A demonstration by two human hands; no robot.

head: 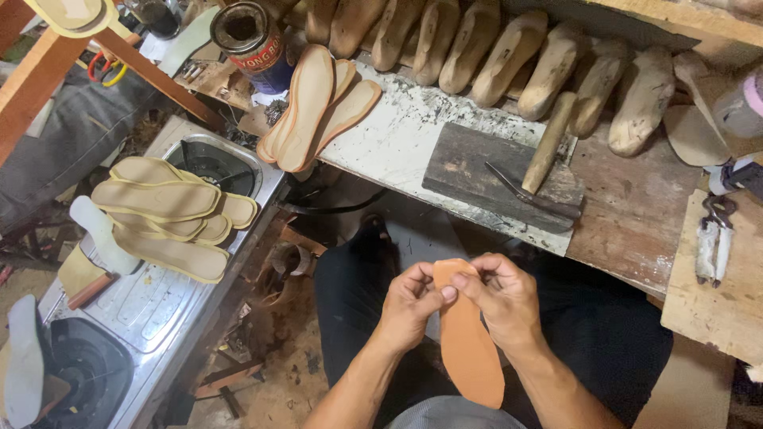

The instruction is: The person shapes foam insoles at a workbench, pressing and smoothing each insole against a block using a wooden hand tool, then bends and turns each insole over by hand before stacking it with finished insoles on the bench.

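Two hands pinch one tan leather insole [467, 338] at its top end, held over the lap at about 6 o'clock of the view; left hand [409, 302] has thumb + fingers pressed together on the upper edge, right hand [501, 298] likewise pinching the same edge from the other side, both closed on it. Rest of the insole hangs down unsupported btw the forearms. Risk, as a judgement: grip is only at the tip, so the piece could flex, crease or slip to the dirty floor if one pinch lets go; uneven pull from the two sides could stretch or tear the thin edge. Around: desk [636, 206] at 1–2 o'clock carries a dark wood block [469, 171] w/ a hammer [544, 155] lying across it, a row of wooden shoe lasts [509, 56] at 12 along the back, and a fan of insoles [314, 107] beside a glue tin [250, 40] at 11. Stack of pale insoles [167, 214] on a gas stove [151, 302] at 9. Pincers [713, 238] at 3. Nothing lies btw hands and desk; the desk edge sits close above the knees.
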